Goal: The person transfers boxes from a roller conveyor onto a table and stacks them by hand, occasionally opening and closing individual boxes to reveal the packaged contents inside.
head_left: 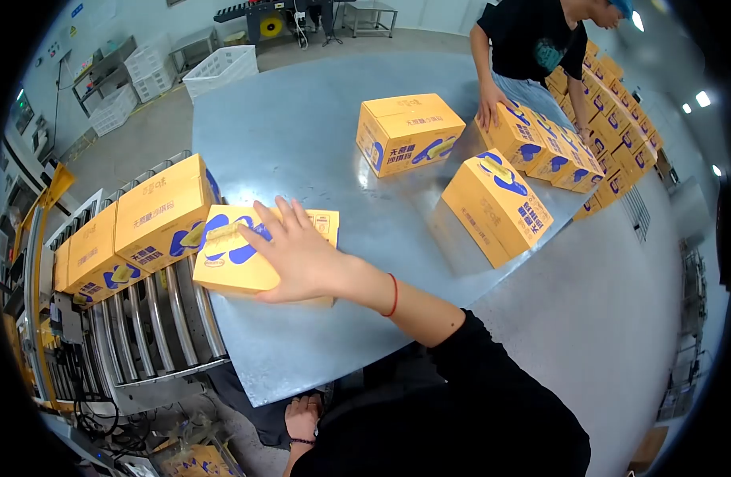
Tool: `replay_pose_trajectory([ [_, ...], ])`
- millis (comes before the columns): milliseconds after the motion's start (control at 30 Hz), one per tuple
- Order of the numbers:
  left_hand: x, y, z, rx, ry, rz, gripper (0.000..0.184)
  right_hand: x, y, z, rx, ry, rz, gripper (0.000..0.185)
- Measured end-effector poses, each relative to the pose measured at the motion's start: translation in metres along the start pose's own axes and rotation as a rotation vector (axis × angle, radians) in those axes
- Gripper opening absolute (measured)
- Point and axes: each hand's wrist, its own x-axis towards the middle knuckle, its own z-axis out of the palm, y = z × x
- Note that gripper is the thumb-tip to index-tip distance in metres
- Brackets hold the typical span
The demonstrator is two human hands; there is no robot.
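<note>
Yellow carton (234, 256), printed in blue

At centre left, the right hand (294, 254) hides some of the print on the box (230, 272) beneath it. At bottom centre, whether the left hand (302, 415) touches the table (302, 107) cannot be told. Upper right, the top edge crops the co-worker's head (608, 11); the row (532, 143) partly hides their farther hand (584, 133). Lower left, the clutter (197, 459) is too blurred to sort out.

Bright lamps (702, 99) shine above a grey floor (572, 318).
</note>
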Motion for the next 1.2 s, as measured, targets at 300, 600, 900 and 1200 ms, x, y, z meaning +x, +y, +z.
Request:
replay_pose_trajectory([
  [300,-0.003,0.001,0.001,-0.047,-0.008,-0.047,0.010,-0.116,0.048,-0.098,-0.219,-0.079,0.491,0.099],
  [600,0.001,0.005,-0.003,-0.013,0.063,-0.051,0.009,-0.234,0.160,-0.198,-0.384,-0.199,1.100,0.100],
  [900,0.007,0.011,-0.024,-0.088,0.003,-0.091,0.007,0.001,0.138,-0.079,0.044,0.023,0.331,0.059],
  [1200,0.001,0.013,-0.022,-0.170,-0.095,-0.131,0.010,0.185,0.063,0.059,0.076,-0.086,0.141,0.076],
])
